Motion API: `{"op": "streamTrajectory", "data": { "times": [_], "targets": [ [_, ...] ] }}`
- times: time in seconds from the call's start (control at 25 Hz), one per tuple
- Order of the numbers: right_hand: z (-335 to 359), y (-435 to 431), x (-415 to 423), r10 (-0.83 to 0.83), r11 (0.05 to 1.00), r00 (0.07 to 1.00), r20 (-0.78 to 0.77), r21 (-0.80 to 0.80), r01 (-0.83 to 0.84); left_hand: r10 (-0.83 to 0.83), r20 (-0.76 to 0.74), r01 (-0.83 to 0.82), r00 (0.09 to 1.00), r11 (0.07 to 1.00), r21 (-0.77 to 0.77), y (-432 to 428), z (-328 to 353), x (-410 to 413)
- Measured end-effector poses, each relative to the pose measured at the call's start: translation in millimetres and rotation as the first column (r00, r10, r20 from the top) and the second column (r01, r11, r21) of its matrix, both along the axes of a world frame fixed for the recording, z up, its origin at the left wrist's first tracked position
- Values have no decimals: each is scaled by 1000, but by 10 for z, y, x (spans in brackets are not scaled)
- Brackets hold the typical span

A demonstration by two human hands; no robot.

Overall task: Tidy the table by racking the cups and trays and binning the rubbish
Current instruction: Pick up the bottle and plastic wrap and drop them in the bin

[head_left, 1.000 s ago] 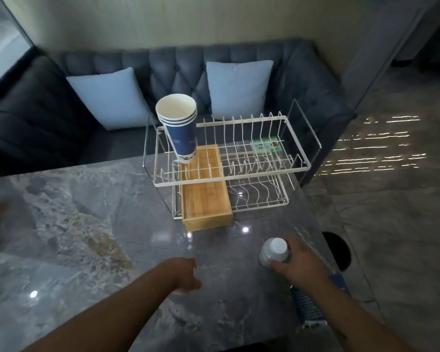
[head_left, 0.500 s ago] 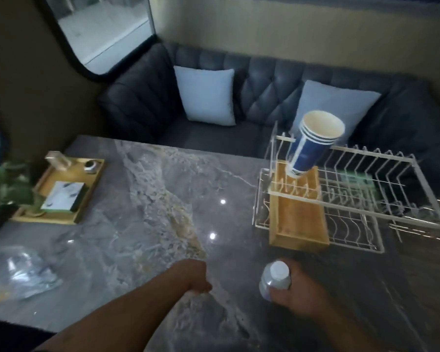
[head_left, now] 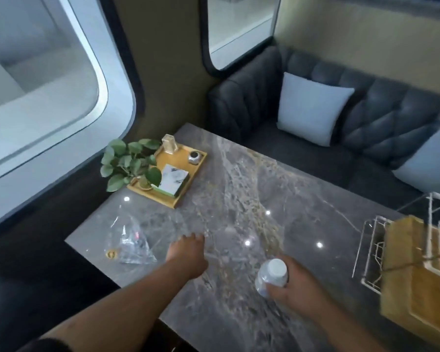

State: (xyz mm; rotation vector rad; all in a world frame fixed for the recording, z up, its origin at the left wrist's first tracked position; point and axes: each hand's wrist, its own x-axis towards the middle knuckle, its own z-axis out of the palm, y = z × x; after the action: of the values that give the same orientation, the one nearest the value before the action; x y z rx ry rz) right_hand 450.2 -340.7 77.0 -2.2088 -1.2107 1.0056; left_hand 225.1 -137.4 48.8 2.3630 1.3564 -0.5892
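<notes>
My right hand (head_left: 294,288) grips a small clear plastic bottle with a white cap (head_left: 272,275) just above the marble table (head_left: 239,189). My left hand (head_left: 187,252) is stretched out over the table with fingers apart, holding nothing. A crumpled clear plastic bag (head_left: 128,243) lies on the table just left of that hand, apart from it. The white wire dish rack (head_left: 371,247) with a wooden tray (head_left: 412,270) in it shows at the right edge; the cups are out of view.
A yellow wooden tray (head_left: 186,186) at the table's far left corner carries a potted plant (head_left: 128,162), a box, a small jar and a glass container. A dark tufted sofa (head_left: 381,118) with pale cushions runs behind the table. Windows are on the left.
The view has swung left, so the rack slid to the right edge and the plastic bag came close. My left hand has opened and reached forward toward the bag. The right hand still holds the bottle.
</notes>
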Motion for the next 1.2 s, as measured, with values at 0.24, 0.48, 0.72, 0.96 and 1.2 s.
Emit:
{"op": "streamTrajectory", "data": {
  "times": [0.24, 0.48, 0.72, 0.96, 1.2],
  "targets": [
    [-54, 740, -364, 98, 995, 995, -3, 29, -98, 75, -71, -53, 995, 959, 278, 592, -39, -610],
    [-213, 1155, -564, 116, 993, 993, 1, 15, -116, 399, -32, -388, 916, 905, 172, 960, -232, -1188],
    [-299, 1180, -544, 82, 996, 997, -6, -14, -83, 392, 68, -396, 917, 916, 60, 1023, -410, -1276],
    [-248, 871, -311, -21, 999, 1000, -22, -34, 21, 185, 61, -185, 981, 983, -1, 854, -353, -774],
    [-147, 148, 73, -140, 990, 987, -74, -36, 138, -43, 62, 49, 997, 993, -106, 479, -144, 65]
  ]
}}
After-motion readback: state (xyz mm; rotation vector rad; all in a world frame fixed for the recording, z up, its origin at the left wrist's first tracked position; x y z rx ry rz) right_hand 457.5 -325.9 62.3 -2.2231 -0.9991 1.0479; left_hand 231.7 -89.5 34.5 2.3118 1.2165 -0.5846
